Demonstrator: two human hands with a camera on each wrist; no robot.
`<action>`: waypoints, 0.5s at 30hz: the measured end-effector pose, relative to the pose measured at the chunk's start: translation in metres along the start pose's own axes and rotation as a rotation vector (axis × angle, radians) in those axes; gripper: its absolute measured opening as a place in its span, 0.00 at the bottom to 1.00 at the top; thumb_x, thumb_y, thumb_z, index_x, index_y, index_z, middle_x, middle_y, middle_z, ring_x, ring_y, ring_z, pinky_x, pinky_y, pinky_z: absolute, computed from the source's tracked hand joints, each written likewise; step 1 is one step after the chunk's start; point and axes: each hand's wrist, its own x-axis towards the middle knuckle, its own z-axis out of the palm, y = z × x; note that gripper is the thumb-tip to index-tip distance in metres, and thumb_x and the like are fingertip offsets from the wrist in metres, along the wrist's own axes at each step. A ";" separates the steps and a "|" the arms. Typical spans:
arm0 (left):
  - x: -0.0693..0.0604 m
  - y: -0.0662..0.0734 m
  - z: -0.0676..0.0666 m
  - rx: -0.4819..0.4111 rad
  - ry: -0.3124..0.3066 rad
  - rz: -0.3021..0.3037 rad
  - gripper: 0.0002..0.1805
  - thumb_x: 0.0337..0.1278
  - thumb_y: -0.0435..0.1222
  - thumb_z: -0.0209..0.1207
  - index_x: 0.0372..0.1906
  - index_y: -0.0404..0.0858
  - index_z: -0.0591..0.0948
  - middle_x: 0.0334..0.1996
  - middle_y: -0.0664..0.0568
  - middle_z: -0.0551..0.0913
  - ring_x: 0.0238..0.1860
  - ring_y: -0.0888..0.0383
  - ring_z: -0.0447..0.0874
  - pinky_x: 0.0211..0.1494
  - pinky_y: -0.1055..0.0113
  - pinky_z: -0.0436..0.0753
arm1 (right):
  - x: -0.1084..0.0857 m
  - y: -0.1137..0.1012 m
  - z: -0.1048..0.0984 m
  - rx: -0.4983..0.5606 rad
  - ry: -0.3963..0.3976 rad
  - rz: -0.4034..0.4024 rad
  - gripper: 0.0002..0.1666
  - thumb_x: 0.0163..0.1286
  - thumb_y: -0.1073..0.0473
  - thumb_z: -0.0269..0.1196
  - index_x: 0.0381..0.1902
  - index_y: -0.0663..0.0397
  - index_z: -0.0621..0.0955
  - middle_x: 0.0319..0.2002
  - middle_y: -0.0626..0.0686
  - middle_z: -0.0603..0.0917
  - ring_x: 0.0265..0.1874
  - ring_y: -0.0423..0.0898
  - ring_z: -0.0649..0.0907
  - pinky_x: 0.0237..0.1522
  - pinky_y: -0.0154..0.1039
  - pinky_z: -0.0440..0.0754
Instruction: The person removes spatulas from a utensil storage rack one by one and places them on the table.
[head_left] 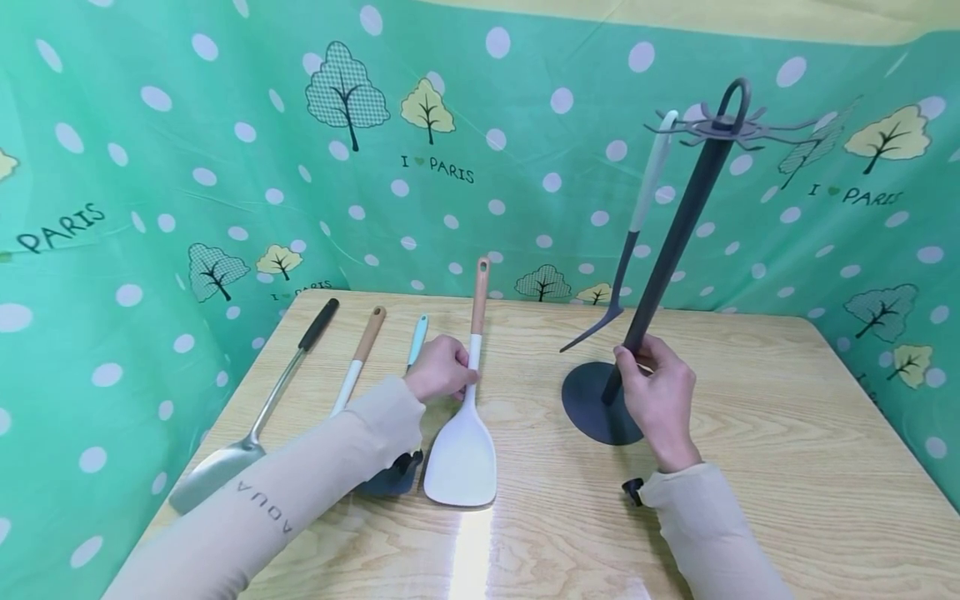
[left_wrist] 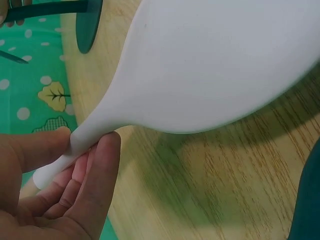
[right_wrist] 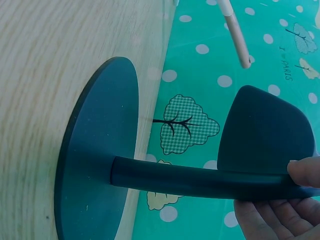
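My left hand (head_left: 441,368) pinches the neck of a white spatula (head_left: 461,462) with a wooden handle end. In the left wrist view, thumb and fingers close on the spatula's neck (left_wrist: 87,135), and its broad blade casts a shadow on the wood below. My right hand (head_left: 663,400) grips the lower pole of a black utensil stand (head_left: 678,237), whose round base (right_wrist: 100,150) rests on the table. From one hook of the stand's top ring hangs a dark turner (head_left: 651,179) with a pale green handle; its blade (right_wrist: 267,130) faces the right wrist camera.
Left on the wooden table (head_left: 540,533) lie a metal spatula (head_left: 221,471) with a black handle, a utensil (head_left: 360,354) with a wood-and-white handle, and a dark-bladed one with a light blue handle (head_left: 418,337). A green dotted cloth (head_left: 495,192) hangs behind.
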 end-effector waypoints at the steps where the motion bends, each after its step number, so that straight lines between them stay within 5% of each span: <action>1: 0.000 0.000 0.000 0.001 -0.001 -0.002 0.08 0.53 0.28 0.64 0.27 0.31 0.76 0.26 0.42 0.80 0.23 0.52 0.84 0.31 0.62 0.86 | 0.000 0.000 0.000 0.000 -0.001 0.001 0.11 0.66 0.58 0.63 0.41 0.59 0.83 0.34 0.54 0.84 0.36 0.47 0.86 0.38 0.40 0.85; 10: 0.003 0.002 0.003 0.004 -0.020 -0.044 0.09 0.53 0.28 0.65 0.26 0.31 0.75 0.27 0.40 0.80 0.25 0.49 0.85 0.33 0.61 0.86 | 0.001 0.001 0.000 0.010 0.004 -0.001 0.11 0.66 0.59 0.62 0.40 0.61 0.83 0.33 0.56 0.84 0.36 0.50 0.86 0.34 0.20 0.77; 15: 0.005 0.002 0.005 0.025 -0.028 -0.065 0.09 0.53 0.28 0.65 0.26 0.31 0.75 0.26 0.41 0.79 0.26 0.49 0.85 0.32 0.63 0.86 | 0.000 0.001 0.000 0.007 0.003 -0.003 0.10 0.66 0.59 0.62 0.40 0.60 0.83 0.33 0.55 0.84 0.36 0.48 0.86 0.34 0.20 0.76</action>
